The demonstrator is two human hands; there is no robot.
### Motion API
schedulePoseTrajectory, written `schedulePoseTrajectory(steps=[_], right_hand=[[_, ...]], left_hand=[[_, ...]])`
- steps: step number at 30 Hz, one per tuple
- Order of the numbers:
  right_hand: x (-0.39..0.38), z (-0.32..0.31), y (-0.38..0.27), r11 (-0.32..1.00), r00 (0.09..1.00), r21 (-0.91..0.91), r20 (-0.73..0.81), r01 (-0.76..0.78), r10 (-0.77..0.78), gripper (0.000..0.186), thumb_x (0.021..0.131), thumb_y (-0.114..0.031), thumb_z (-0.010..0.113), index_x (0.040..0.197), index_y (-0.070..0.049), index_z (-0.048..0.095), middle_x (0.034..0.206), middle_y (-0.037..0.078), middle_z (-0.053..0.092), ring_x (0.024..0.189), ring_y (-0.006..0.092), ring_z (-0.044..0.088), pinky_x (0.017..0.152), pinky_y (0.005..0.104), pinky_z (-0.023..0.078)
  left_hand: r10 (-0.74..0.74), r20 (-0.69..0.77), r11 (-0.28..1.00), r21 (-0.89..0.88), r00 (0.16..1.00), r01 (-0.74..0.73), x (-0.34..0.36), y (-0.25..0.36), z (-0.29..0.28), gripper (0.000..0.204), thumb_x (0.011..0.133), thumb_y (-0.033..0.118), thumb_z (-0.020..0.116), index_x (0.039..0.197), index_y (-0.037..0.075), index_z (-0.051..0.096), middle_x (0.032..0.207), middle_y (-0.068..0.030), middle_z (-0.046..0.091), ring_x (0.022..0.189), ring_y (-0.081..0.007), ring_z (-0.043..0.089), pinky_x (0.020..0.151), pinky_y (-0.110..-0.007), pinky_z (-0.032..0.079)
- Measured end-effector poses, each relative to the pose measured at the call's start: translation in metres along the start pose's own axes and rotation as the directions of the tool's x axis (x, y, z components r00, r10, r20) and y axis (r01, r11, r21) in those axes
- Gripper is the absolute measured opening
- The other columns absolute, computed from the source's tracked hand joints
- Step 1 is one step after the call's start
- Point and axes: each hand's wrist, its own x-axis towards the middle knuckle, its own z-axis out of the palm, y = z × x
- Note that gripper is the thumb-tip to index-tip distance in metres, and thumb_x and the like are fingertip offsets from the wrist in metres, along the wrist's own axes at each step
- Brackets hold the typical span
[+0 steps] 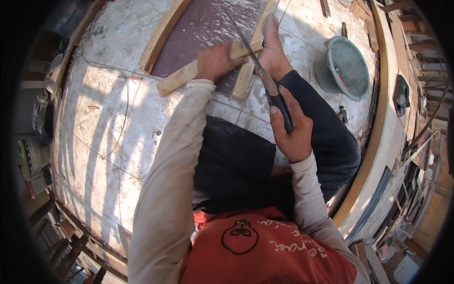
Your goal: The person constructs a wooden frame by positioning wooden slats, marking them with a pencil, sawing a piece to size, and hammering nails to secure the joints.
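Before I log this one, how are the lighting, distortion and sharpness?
Head view, left: sunlight falls on the pale tiled floor in bright patches and shadow bands; head view, right: the long light-brown wooden beam bows with the fisheye curve; head view, rim: black vignetting hides the corners; head view, centre: the bare right hand and its long black-handled tool show no obvious blur.
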Motion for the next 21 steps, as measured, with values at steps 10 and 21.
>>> schedulePoseTrajectory(steps=[10,21], right_hand=[[-0.078,-0.032,-0.015,0.989,0.990,-0.053,0.034,-0.136,0.138,0.049,0.095,-0.013,0.064,0.138,0.009,0.055,0.110,0.027,0.073,0.090,0.0304,0.077,0.080,0.0346,0.058],[-0.169,-0.110,-0.077,0.978,0.995,-0.205,0.079,-0.044,0.061,0.050,0.095,-0.011,0.060,0.140,0.010,0.053,0.113,0.028,0.073,0.097,0.0299,0.076,0.085,0.0340,0.058]], left_hand=[[0.037,-0.010,0.999,-0.013,0.999,-0.037,0.025,-0.026,0.012,0.081,0.075,0.077,0.071,0.125,0.014,0.064,0.106,-0.0173,0.075,0.102,-0.0345,0.073,0.086,-0.049,0.055],[0.059,0.008,0.998,-0.024,0.998,-0.059,-0.002,-0.001,-0.019,0.075,0.076,0.074,0.071,0.119,0.013,0.066,0.106,-0.0172,0.075,0.102,-0.0354,0.072,0.088,-0.047,0.054]])
